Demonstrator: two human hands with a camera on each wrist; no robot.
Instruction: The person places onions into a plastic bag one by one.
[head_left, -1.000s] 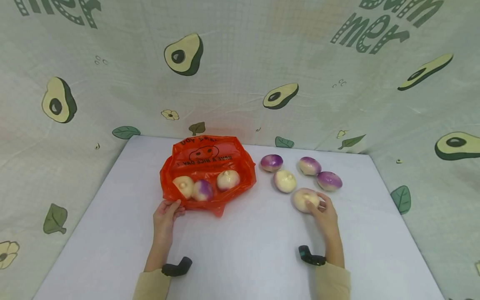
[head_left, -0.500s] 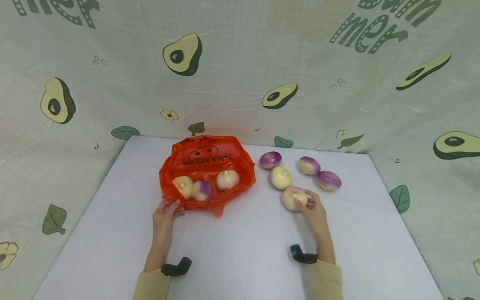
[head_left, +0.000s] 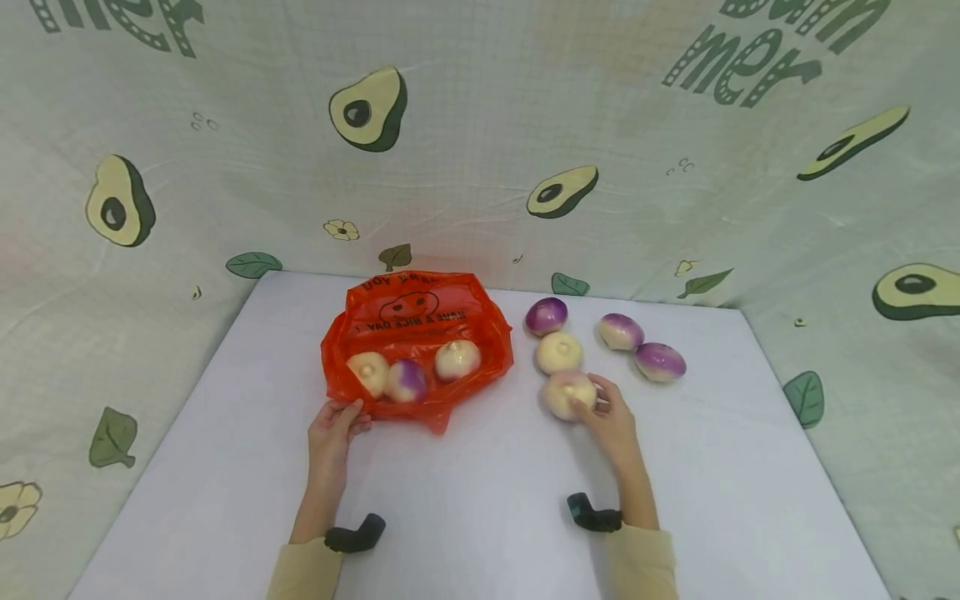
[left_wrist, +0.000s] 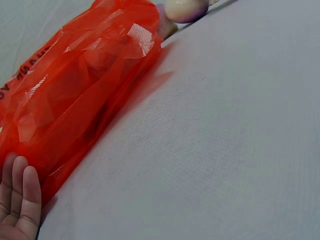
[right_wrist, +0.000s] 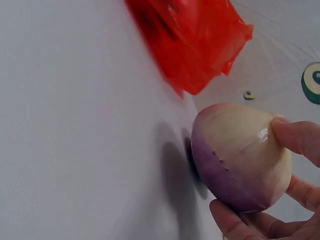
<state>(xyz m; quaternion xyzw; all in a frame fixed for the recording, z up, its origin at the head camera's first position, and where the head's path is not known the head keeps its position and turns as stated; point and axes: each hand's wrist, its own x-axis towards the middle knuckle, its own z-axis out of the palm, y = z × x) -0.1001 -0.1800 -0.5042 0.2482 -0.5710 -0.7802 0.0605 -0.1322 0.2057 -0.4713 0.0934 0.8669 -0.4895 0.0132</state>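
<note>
In the head view, a red plastic bag [head_left: 483,321] lies mouth toward me with three turnips inside, among them a purple-topped turnip [head_left: 407,381]. My left hand [head_left: 328,433] pinches its near left rim, thumb on top. The left wrist view shows several fingers [left_wrist: 31,192] against the bag's outside. To the right of the bag, my right hand [head_left: 613,425] grips a white-and-purple turnip [right_wrist: 240,155] between thumb and fingers. In the right wrist view this turnip is above its shadow on the table. A pale turnip [head_left: 558,353] is directly behind it.
A purple turnip [head_left: 546,317] lies behind the pale one. Farther right, two more lie close together, a back turnip [head_left: 620,332] and a front turnip [head_left: 660,362]. The white table [head_left: 465,517] ends at a cloth backdrop [head_left: 465,167] printed with avocados.
My right hand has moved left with its turnip, toward the bag. The pale turnip has shifted slightly left and back, and the purple one behind it slightly back. My left hand stays put.
</note>
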